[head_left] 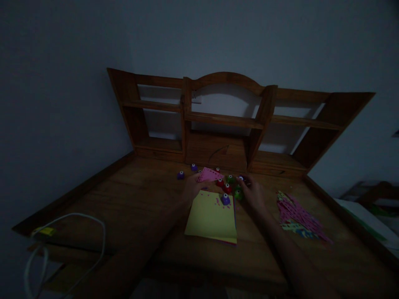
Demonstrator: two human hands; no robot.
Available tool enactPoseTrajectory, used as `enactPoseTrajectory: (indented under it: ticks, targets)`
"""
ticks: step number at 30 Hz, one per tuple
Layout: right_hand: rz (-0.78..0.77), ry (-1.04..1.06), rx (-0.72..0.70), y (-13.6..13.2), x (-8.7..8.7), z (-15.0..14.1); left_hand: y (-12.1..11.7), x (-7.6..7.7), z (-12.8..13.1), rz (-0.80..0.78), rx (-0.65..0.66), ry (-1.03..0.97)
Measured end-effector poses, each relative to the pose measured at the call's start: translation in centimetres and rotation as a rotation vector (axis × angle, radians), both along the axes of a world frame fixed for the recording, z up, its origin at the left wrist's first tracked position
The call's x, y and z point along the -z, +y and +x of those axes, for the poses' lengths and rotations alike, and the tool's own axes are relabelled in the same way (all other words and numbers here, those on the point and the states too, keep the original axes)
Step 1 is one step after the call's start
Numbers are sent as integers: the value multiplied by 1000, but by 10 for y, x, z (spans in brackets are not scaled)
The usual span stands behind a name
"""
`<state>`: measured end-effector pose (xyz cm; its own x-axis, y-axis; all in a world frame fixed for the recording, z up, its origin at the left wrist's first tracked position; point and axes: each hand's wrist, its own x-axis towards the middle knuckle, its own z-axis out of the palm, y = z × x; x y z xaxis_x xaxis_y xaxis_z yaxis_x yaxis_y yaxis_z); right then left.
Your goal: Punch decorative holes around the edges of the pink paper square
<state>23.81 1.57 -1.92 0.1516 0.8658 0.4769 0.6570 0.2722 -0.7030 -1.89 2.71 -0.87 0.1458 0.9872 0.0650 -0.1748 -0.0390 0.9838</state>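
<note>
My left hand [190, 189] is closed on the left edge of a pink paper sheet [209, 175], which has a row of small holes along its border. At the right, my right hand [253, 193] has its fingers bent around a small craft punch [241, 178], partly hidden by the fingers. Between the hands stand red punches [227, 189] and green punches [238, 193]. A purple punch [225, 199] rests on the top edge of a stack of yellow paper [212, 220], among pink paper bits [217, 202].
Two more purple punches [181, 175] stand left of the pink sheet. A pile of pink, yellow and blue paper strips [297, 216] lies at the right. Behind is a wooden shelf unit [218, 118]. A white cable [104, 232] loops at the front left.
</note>
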Motion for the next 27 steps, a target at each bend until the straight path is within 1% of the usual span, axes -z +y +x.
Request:
enactPoseTrajectory:
  ticks: [5,7,10,14,19,24,27]
  targets:
    - [34,43,-11,-1,-1,-2,0,-4,5,38,-68,-89]
    - [38,66,5,-1,-1,-3,0,-5,6,64,-58,-119]
    - [34,62,4,0,0,-3,1,-4,6,130,-41,-88]
    - [12,-33,-7,2,2,-3,4,-1,6,158,-44,-23]
    - [79,-164,-16,1,3,-7,5,1,7,192,-41,-25]
    - [117,-313,-118,-1,3,-13,3,2,8,238,-46,10]
    - [106,-409,-130,1,5,-14,2,3,8,244,-51,31]
